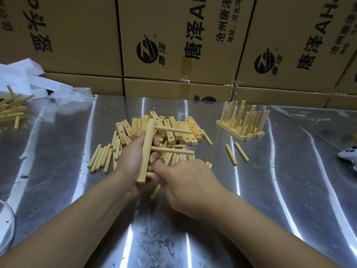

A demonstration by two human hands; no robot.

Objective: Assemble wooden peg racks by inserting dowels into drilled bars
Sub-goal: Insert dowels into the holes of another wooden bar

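Centre of frame: the left hand (132, 163) grips a wooden bar (147, 147), fingers wrapped round its back and the thumb along its left side, and the bar is held clear of the metal table (270, 190), tilted with its top end leaning right. Two pegs stand in the bar and point right – an upper dowel (172, 129) and a lower dowel (172, 150). The right hand (186, 183), just below and to the right, has its fingers curled and pinches a third dowel (150, 174) against the bar's lower part (whether its tip sits in a hole cannot be told). Behind the hands lies a heap of drilled bars (179, 130), with loose dowels (102, 157) scattered left of and under the hands, and two more dowels (236, 153) apart to the right. Right of centre – the finished racks (243, 122), pegs upright, packed side by side. Upper left: white foam blocks (19, 78), a crumpled plastic sheet (71, 97) and another pile of sticks (11, 110). Printed cardboard boxes (173, 45) fill the top of the frame.
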